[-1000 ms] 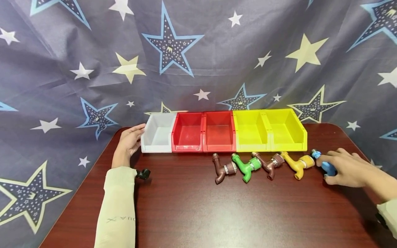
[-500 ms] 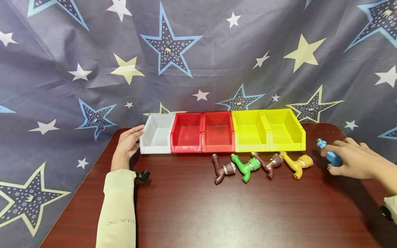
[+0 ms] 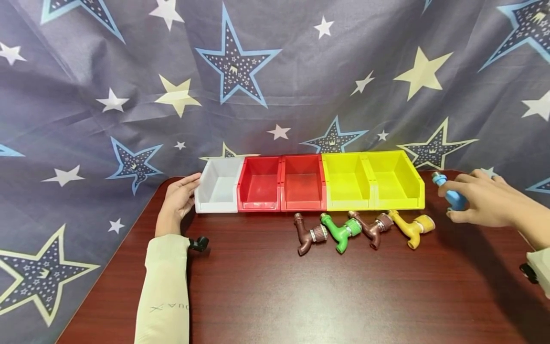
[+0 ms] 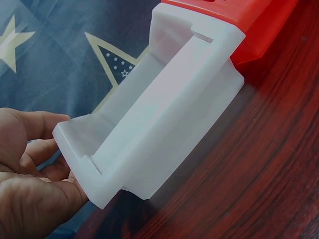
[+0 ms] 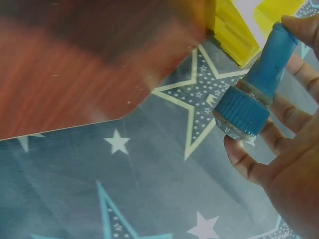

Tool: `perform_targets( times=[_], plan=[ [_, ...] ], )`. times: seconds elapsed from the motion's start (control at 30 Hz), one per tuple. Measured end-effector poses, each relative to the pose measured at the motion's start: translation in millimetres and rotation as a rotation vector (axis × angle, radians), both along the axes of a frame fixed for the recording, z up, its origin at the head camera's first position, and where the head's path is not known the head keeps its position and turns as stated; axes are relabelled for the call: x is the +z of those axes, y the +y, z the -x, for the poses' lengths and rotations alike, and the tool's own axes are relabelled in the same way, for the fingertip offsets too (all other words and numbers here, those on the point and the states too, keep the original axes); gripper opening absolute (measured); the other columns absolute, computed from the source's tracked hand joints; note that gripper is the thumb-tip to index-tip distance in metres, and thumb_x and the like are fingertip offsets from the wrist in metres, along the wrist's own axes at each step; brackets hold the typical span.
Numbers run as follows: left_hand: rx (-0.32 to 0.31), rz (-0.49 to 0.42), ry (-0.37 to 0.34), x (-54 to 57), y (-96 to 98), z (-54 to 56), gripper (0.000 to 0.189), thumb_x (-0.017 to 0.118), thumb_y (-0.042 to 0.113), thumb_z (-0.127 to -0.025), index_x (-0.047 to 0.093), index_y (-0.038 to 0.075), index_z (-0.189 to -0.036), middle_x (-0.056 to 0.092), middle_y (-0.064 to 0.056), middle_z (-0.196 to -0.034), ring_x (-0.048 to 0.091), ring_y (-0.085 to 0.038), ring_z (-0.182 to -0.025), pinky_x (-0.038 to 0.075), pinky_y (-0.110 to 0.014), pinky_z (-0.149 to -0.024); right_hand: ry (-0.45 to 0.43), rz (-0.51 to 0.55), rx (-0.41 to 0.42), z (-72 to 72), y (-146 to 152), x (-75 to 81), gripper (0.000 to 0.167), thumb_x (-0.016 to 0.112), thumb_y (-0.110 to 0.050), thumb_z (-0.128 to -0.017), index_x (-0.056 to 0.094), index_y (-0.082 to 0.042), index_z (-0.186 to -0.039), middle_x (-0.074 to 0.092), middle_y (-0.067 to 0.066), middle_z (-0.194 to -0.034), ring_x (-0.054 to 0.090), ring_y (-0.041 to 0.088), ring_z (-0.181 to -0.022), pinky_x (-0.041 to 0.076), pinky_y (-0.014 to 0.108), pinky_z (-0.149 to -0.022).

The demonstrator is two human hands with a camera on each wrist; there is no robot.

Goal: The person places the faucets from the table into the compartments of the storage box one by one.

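Observation:
My right hand (image 3: pixel 487 198) holds a blue tap (image 3: pixel 454 199) above the table, right of the yellow bins. In the right wrist view the blue tap (image 5: pixel 242 112) lies between thumb and fingers, ribbed knob toward the lower left. My left hand (image 3: pixel 175 198) rests its fingers against the outer left side of a white bin (image 3: pixel 216 207). The left wrist view has the fingers at the corner of that white bin (image 4: pixel 164 107). In front of the bins lie a brown tap (image 3: pixel 304 238), a green tap (image 3: pixel 341 235), a second brown tap (image 3: pixel 374 231) and a yellow tap (image 3: pixel 413 230).
Right of the white bin stand two red bins (image 3: pixel 259 206) (image 3: pixel 304 205) and two yellow bins (image 3: pixel 350 205) (image 3: pixel 399 204), side by side in one row. A star-patterned cloth (image 3: pixel 296 91) hangs behind the dark red-brown table (image 3: pixel 301 301).
My right hand has raised the blue tap off the table and carried it toward the back, beside the yellow bins. The left hand keeps its place at the white bin.

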State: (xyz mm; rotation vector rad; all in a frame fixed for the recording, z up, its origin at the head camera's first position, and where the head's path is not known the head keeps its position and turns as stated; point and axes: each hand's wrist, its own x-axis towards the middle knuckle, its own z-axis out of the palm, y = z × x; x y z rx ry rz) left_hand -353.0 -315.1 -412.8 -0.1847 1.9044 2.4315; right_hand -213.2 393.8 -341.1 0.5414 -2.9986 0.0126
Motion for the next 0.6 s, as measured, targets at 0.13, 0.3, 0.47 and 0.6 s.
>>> perform_targets(
  times=[0.13,0.3,0.47,0.6],
  plan=[
    [0.010,0.002,-0.005,-0.4,0.1,0.7,0.051,0.059,0.002,-0.103,0.045,-0.003,-0.152,0.071,-0.001,-0.115,0.064,-0.015,-0.104,0.057,-0.028,-0.081,0.027,0.015,0.026,4.6,-7,6.8,0.041,0.088,-0.034,-0.075,0.072,-0.022,-0.110,0.067,0.006,-0.111,0.051,0.038,-0.103,0.040,0.057,-0.071],
    [0.018,0.008,-0.004,-1.3,0.5,0.9,0.051,0.059,0.003,-0.103,0.046,-0.002,-0.151,0.071,-0.001,-0.114,0.064,-0.015,-0.104,0.057,-0.028,-0.081,0.023,0.007,0.044,9.7,-14,15.1,0.040,0.087,-0.033,-0.076,0.072,-0.024,-0.112,0.066,0.006,-0.111,0.050,0.036,-0.104,0.037,0.050,-0.070],
    [0.007,-0.002,0.003,-1.1,0.5,0.5,0.052,0.059,0.002,-0.103,0.044,-0.003,-0.152,0.070,-0.002,-0.114,0.063,-0.015,-0.104,0.057,-0.028,-0.081,0.010,0.015,0.054,15.3,-23,20.6,0.041,0.086,-0.034,-0.078,0.072,-0.024,-0.116,0.065,0.005,-0.112,0.049,0.035,-0.107,0.035,0.047,-0.071],
    [0.006,-0.002,0.006,-0.6,0.1,0.8,0.052,0.059,0.002,-0.103,0.043,-0.003,-0.153,0.070,-0.001,-0.114,0.063,-0.015,-0.104,0.057,-0.028,-0.080,0.015,0.017,0.076,21.4,-31,22.3,0.041,0.085,-0.033,-0.079,0.071,-0.024,-0.117,0.064,0.005,-0.115,0.048,0.036,-0.109,0.036,0.050,-0.074]
  ],
)
